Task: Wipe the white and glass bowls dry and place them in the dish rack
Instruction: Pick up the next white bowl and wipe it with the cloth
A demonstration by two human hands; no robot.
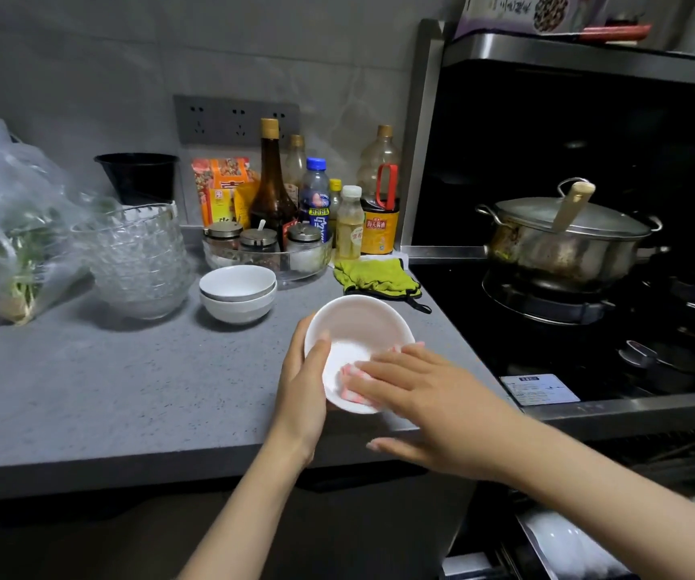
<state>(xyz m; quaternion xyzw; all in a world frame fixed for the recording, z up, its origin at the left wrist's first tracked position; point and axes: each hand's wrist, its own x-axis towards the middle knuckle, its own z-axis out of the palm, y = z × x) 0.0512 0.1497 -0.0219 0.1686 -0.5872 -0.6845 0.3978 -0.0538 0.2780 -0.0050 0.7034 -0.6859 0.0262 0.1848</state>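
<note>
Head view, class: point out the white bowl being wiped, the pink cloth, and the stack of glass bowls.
white bowl (358, 324), head view: bare inner wall below the far rim.
pink cloth (352, 389), head view: striped edge inside the bowl.
stack of glass bowls (141, 261), head view: front wall.

I get one view, from the head: a wide-angle lens looking forward and down over the counter (86, 391) to the back wall (170, 48), stove (458, 324) at right. The left hand (302, 387), bowl (358, 324) and right hand (429, 406) sit close beneath it, low centre.
</note>
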